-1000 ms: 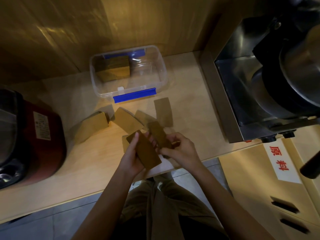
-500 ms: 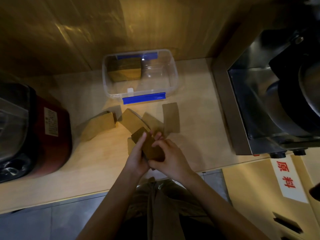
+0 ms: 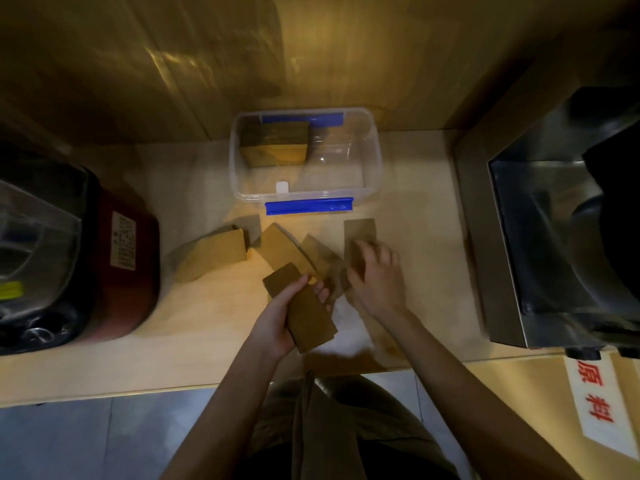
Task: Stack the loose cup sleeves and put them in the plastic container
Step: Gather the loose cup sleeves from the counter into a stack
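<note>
My left hand [image 3: 277, 320] grips a small stack of brown cardboard cup sleeves [image 3: 304, 310] just above the wooden counter. My right hand [image 3: 375, 275] lies flat with spread fingers on a loose sleeve [image 3: 359, 233] at the right of the pile. More loose sleeves lie between: one thick bundle [image 3: 214, 254] at the left, another [image 3: 282, 251] in the middle, and one [image 3: 317, 252] partly under it. The clear plastic container [image 3: 372, 161] with blue clips stands behind them, open, with a stack of sleeves [image 3: 275, 143] in its left half.
A red and black appliance [image 3: 69, 258] stands at the counter's left end. A steel machine [image 3: 561, 237] fills the right side. A wooden wall runs behind the container. The counter's front edge [image 3: 138, 393] is near my body.
My right hand has let go of the held stack and moved right and away onto the rightmost loose sleeve. The left hand now holds the stack alone. The camera view shifted.
</note>
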A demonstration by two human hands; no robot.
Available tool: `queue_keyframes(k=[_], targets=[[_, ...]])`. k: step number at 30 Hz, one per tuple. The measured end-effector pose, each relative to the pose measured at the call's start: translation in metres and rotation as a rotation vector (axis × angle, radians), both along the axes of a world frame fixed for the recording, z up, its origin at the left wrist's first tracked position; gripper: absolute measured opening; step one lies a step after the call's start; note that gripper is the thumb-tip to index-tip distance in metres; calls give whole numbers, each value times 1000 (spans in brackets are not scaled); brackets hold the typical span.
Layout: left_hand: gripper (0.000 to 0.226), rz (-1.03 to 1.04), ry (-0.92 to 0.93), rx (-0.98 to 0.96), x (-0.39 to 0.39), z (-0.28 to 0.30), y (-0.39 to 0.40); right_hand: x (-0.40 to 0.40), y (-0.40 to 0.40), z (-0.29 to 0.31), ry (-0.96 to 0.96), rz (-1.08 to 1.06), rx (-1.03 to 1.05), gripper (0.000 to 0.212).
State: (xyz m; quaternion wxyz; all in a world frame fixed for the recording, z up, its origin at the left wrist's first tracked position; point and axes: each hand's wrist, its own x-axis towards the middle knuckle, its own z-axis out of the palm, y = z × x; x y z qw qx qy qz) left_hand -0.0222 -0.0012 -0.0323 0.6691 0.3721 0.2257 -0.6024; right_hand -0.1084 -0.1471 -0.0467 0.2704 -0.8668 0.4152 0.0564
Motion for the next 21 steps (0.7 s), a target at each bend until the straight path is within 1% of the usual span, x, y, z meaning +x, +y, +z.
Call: queue_keyframes(k=[2,4,6,9,12,16,18,21], targets=[[14,-4,7,15,0,-2,1,5,0,-9,125,18,-19,59],[15,-4,8,30,-1,-3,3,7,2,-18,216,37,-23,60],[17,6,14,21,-1,-4,5,7,4,-22,243,28,-31,59],[22,15,22,20,-3,-4,9,6,4,-24,210,-8,-41,57],[20,10,36,62,-4,-1,10,8,2,-22,181,-43,-14,58],[33,30,39,58,-4,0,12,11,-5,-17,169,-73,47,64],[38,38,35,31,-4,0,12,11,-11,-15,154,-118,133,70],[42,61,20,16,-5,0,13,9,-16,-2,4,-236,280,76]])
